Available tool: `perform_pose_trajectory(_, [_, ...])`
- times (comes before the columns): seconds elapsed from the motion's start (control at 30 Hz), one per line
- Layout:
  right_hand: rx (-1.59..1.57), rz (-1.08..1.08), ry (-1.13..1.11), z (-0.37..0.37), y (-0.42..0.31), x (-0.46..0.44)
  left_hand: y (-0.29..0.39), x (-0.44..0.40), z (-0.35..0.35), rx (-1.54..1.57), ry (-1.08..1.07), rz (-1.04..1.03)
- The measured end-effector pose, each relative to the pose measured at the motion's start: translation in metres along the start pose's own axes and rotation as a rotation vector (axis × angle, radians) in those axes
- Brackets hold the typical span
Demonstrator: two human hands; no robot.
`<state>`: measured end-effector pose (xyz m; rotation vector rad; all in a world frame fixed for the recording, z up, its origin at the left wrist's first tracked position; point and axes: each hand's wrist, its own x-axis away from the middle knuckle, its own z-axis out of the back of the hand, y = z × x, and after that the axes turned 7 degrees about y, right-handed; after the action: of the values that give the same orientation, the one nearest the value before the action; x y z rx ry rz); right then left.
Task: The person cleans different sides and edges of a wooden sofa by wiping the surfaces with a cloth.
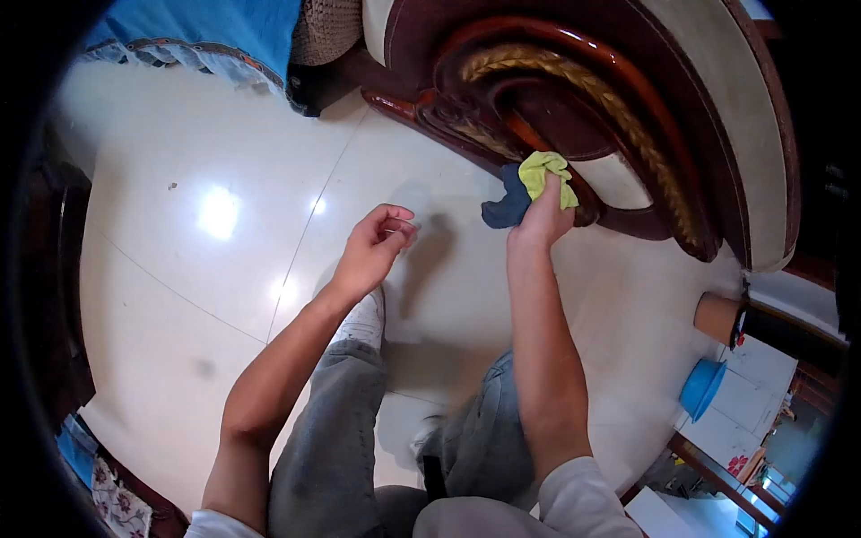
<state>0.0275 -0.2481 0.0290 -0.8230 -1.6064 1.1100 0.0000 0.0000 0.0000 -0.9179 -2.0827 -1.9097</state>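
My right hand point(545, 215) is closed around a crumpled yellow-green cloth point(543, 168). A dark blue-grey piece of fabric point(508, 202) hangs from the same grip, on its left side. That hand is right by the lower edge of a carved, dark reddish-brown furniture panel point(556, 99); whether the cloth touches the wood I cannot tell. Over the floor, my left hand point(378, 242) is empty, its fingers loosely bent and the thumb apart from them.
Pale glossy tiles point(206, 287) make up the floor, with bright reflections. A blue cover point(206, 36) drapes at the upper left beside a woven brown item point(326, 31). To the right are a blue basin point(702, 389) and a tan bucket-like container point(717, 317). My white shoe point(363, 318) is below my left hand.
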Motion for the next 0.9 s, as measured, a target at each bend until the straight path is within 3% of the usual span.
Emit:
perform_pose_trajectory(0.07, [-0.069, -0.062, 0.019, -0.007, 0.001, 0.005, 0.001, -0.001, -0.003, -0.018, 0.003, -0.026])
perform_pose_trajectory(0.17, [0.001, 0.067, 0.000, -0.031, 0.027, 0.012, -0.002, -0.005, 0.006, 0.014, 0.015, -0.047])
perform_pose_trajectory(0.23, [-0.047, -0.071, 0.104, -0.058, 0.016, 0.044, -0.003, 0.002, 0.008, 0.032, 0.042, -0.013])
perform_pose_trajectory(0.3, [-0.142, -0.067, 0.088, -0.071, 0.036, 0.044, -0.004, 0.001, 0.007, 0.041, 0.049, -0.004])
perform_pose_trajectory(0.43, [-0.035, -0.094, 0.050, -0.115, 0.037, 0.076, -0.007, -0.003, 0.006, 0.014, 0.027, -0.009])
perform_pose_trajectory(0.5, [-0.191, -0.248, 0.111, -0.126, 0.030, 0.087, -0.009, -0.005, 0.003, 0.015, 0.017, -0.008])
perform_pose_trajectory(0.53, [-0.252, -0.298, 0.081, -0.125, 0.037, 0.080, -0.010, -0.006, 0.003, 0.018, 0.015, -0.008])
perform_pose_trajectory(0.63, [-0.161, -0.173, 0.055, -0.101, 0.041, 0.061, -0.005, -0.008, -0.003, 0.028, 0.008, -0.016])
perform_pose_trajectory(0.7, [-0.193, -0.265, 0.101, -0.070, 0.026, 0.044, -0.004, -0.006, -0.007, 0.038, 0.000, -0.020])
perform_pose_trajectory(0.73, [-0.364, -0.295, 0.076, -0.052, 0.039, 0.016, -0.005, -0.008, -0.008, 0.038, -0.011, -0.025])
perform_pose_trajectory(0.83, [-0.145, -0.098, 0.032, -0.026, 0.012, 0.022, -0.002, -0.007, -0.007, 0.025, -0.020, -0.020])
perform_pose_trajectory(0.9, [-0.170, -0.156, -0.008, -0.027, 0.012, 0.021, -0.004, -0.005, -0.004, 0.022, -0.011, -0.015])
